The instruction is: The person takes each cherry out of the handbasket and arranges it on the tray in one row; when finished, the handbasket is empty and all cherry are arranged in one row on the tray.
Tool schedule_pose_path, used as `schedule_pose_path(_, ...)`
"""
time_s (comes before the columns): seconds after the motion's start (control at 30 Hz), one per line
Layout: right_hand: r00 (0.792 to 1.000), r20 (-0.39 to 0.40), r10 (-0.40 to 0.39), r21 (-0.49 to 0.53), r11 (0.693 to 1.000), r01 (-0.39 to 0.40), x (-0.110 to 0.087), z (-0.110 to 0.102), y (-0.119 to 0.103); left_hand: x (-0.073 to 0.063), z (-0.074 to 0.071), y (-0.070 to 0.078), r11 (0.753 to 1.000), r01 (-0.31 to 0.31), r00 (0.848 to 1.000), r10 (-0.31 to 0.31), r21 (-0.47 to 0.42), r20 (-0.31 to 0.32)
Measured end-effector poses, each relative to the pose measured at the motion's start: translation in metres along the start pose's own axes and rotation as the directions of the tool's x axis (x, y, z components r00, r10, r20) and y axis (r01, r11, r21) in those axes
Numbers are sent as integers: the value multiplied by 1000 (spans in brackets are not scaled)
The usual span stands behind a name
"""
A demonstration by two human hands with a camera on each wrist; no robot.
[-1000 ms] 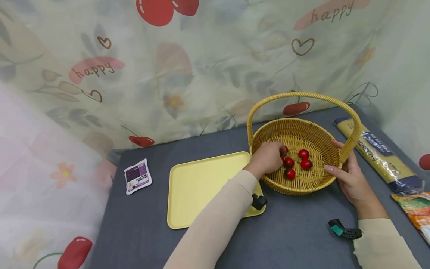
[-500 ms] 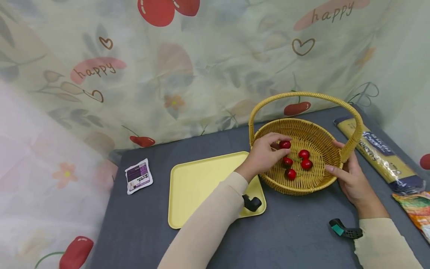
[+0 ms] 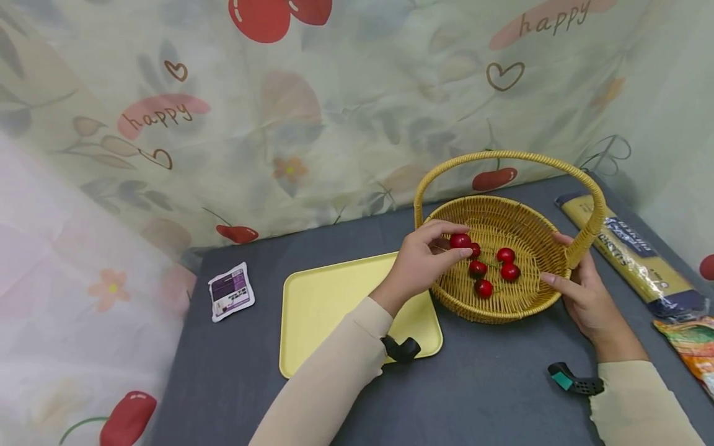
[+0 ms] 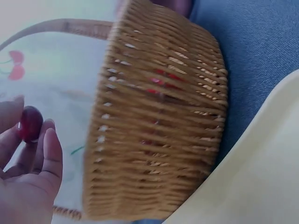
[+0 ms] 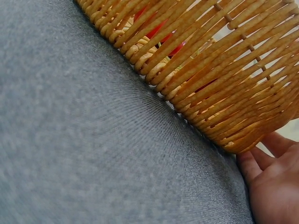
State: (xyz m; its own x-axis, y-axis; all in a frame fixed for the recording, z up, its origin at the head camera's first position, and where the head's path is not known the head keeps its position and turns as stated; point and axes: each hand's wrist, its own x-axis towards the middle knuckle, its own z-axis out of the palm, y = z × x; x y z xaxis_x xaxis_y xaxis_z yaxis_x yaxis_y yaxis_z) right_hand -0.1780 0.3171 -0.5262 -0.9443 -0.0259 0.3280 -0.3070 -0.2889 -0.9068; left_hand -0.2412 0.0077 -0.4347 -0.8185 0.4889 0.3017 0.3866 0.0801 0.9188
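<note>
My left hand (image 3: 413, 266) pinches a dark red cherry (image 3: 460, 241) between thumb and fingers, over the left side of a yellow wicker basket (image 3: 527, 294). In the left wrist view, that cherry (image 4: 31, 123) shows between the fingertips, level with the upper part of the basket (image 4: 154, 116). Several more cherries (image 3: 510, 271) lie on the basket floor. My right hand (image 3: 582, 303) holds the basket's right side near the handle base, thumb over the rim. The right wrist view shows the fingers of that hand (image 5: 275, 177) against the woven wall, partly cut off by the frame.
Left of the basket lies a pale yellow tray (image 3: 323, 310), partly under my left forearm. A small purple and white packet (image 3: 231, 292) rests farther left. Along the right edge are a long pasta bag (image 3: 630, 254) and an orange packet (image 3: 691, 353). Printed curtains hang behind the table.
My left hand has risen from among the cherries with one in its fingers and shifted left toward the basket's rim. The right hand keeps its hold on the basket.
</note>
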Motion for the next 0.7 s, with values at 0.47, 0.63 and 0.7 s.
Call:
schedule_pose_path(0.47, 1000, 0, -7, 9, 1000, 7, 1, 0, 1, -51, -41, 3, 994, -4, 994, -9, -111, -111)
schedule_pose_path(0.63, 1000, -1, -3, 9, 1000, 3, 1, 0, 0, -72, -46, -11, 993, 24, 984, -44, -120, -170)
schedule_pose_path(0.7, 1000, -2, -2, 10, 1000, 2, 1, 0, 0, -80, -45, -18, 991, 49, 978, -73, -125, -194)
